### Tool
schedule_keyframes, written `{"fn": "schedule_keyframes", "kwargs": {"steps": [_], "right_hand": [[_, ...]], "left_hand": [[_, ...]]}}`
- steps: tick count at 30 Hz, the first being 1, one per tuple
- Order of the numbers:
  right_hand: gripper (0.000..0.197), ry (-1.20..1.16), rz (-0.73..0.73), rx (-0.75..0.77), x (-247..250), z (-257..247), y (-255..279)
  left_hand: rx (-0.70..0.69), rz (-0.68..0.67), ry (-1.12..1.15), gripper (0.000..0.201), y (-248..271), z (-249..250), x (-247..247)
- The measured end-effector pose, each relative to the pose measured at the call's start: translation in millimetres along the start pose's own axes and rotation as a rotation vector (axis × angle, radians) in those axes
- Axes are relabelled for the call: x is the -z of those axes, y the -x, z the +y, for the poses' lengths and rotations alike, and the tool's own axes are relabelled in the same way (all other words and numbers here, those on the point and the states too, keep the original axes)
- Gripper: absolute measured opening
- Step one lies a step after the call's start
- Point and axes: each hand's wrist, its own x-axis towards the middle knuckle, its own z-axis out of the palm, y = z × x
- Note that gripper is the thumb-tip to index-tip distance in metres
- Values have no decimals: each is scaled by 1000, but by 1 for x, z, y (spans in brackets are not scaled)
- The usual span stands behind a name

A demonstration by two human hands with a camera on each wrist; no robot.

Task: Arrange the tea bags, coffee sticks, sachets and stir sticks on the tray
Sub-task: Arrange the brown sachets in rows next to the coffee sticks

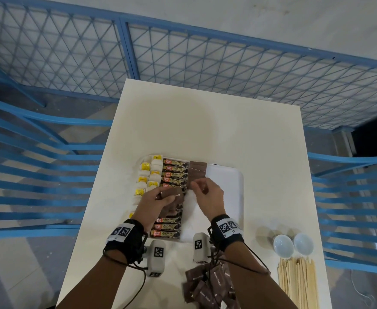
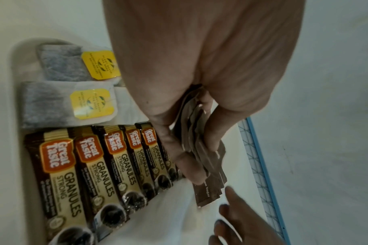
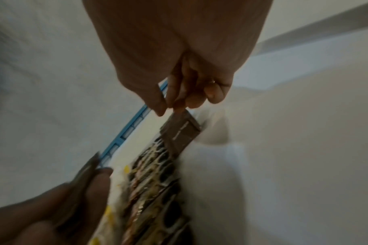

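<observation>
A white tray (image 1: 230,181) lies on the table. It holds a column of yellow-tagged tea bags (image 1: 145,172) on the left, then a column of coffee sticks (image 1: 174,169), then a few brown sugar sachets (image 1: 197,168) laid at its far end. My left hand (image 1: 171,197) grips a stack of brown sachets (image 2: 208,187) over the coffee sticks (image 2: 90,165). My right hand (image 1: 194,185) pinches the end of one sachet (image 3: 181,131) at the near end of the laid row. Its fingers hide most of that sachet in the head view.
Loose brown sachets (image 1: 209,284) are piled at the table's near edge, under my right forearm. Wooden stir sticks (image 1: 298,284) lie at the near right, beside two small white bowls (image 1: 283,245). The tray's right half is bare. Blue chairs and a mesh fence surround the table (image 1: 205,121).
</observation>
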Motion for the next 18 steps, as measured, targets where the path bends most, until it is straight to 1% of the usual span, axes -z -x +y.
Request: {"fn": "schedule_keyframes", "kwargs": {"steps": [2,3,5,8,10,12,15,18], "right_hand": [[19,-27,-177,19,-4,-8,3],[19,-26,-244,23,-6,-11,5],[14,-17,-297,54,-7,-13,6],[8,-37,-243,66,-7,-13,3],[9,-72,-217,56,-9,-13,1],[11,-124,-197,15,-12,-12,3],[15,-154,-213,-65,-14,-11,7],[10,-113,-214,-60,-13,-6,9]], "left_hand": [[-20,16,-6,22,1,1,-2],[-31,26,-9,21,2,2,-3],[-44,40,-14,20,4,3,-5],[-33,53,-50,20,9,5,-8],[-22,47,-84,21,12,5,-10],[-24,44,-85,20,14,6,-13],[-40,57,-49,18,16,5,-15],[-32,58,-73,23,16,3,-15]]}}
